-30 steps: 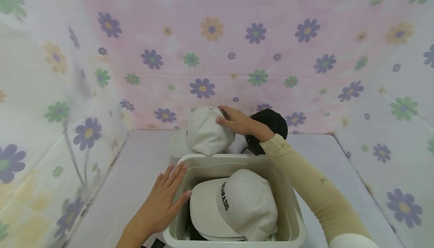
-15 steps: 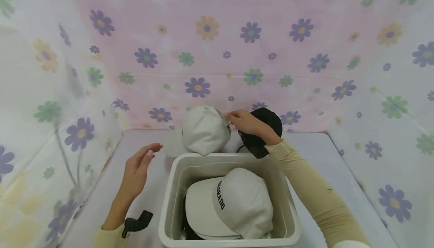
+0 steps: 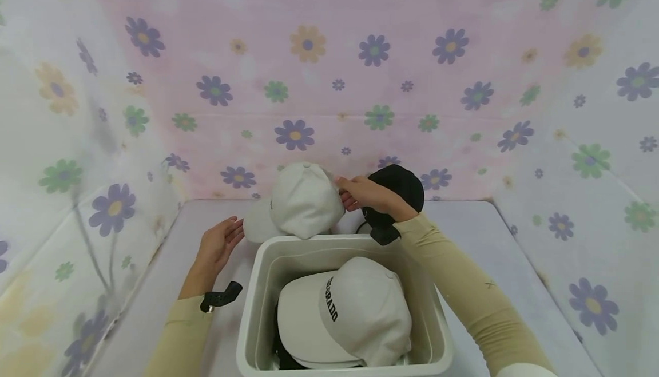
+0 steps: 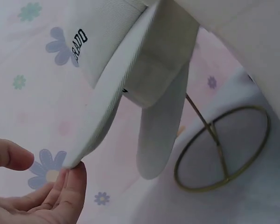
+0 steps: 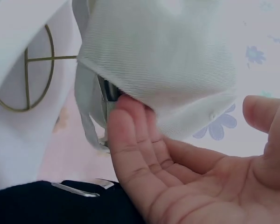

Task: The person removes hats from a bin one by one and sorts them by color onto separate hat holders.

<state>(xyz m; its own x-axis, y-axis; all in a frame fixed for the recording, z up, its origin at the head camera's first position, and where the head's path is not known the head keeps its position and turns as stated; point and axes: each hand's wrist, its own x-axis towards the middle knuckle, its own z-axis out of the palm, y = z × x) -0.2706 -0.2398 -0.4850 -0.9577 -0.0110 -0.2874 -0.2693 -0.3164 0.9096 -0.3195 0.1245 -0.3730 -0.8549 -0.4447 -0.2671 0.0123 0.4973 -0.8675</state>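
White cap (image 3: 307, 199) was touched at brim (image 3: 259, 222) and back
Left hand (image 3: 217, 244) and right hand (image 3: 369, 195) fingers stood wide of thumbs, apparently balancing it.

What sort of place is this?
Probably a small staged filming booth, though that's a guess: flower-print sheeting hangs around three sides of a white tabletop, and a wire stand seems to support the rear white baseball cap.

Soft diffuse light; faint shadows on left floral backdrop (image 3: 77, 137).
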